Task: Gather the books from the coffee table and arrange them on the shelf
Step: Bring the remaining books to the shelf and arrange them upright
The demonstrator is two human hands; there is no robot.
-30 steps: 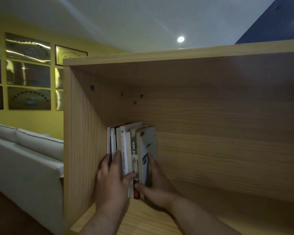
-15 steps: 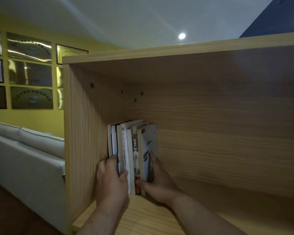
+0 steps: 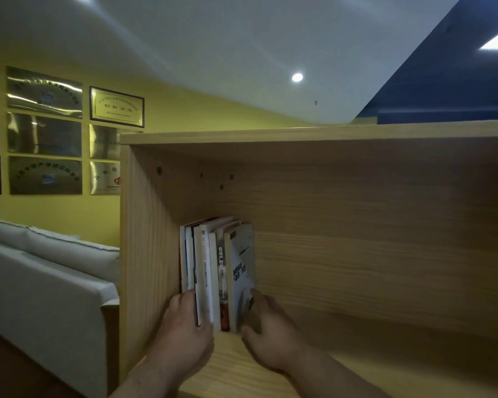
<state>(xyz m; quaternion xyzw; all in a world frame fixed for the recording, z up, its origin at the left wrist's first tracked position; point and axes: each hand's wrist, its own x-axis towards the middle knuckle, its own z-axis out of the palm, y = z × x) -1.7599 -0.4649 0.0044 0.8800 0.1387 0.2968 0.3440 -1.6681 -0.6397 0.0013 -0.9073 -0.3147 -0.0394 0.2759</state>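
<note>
Several books [image 3: 217, 265] stand upright in a row at the left end of a light wooden shelf [image 3: 357, 254], close to its left side panel. My left hand [image 3: 184, 331] is cupped against the lower spines of the left books, thumb on the front of a white book. My right hand [image 3: 268, 331] lies flat against the cover of the rightmost grey book, pressing at its base. Both hands hold the row between them.
The shelf's floor [image 3: 371, 374] runs bare to the right of the books. A white sofa [image 3: 46, 277] stands to the left of the shelf. Framed plaques [image 3: 117, 107] hang on the yellow wall behind.
Both hands have slid lower on the books and the camera has tilted up, so the shelf sits lower in view. The books stand a little straighter.
</note>
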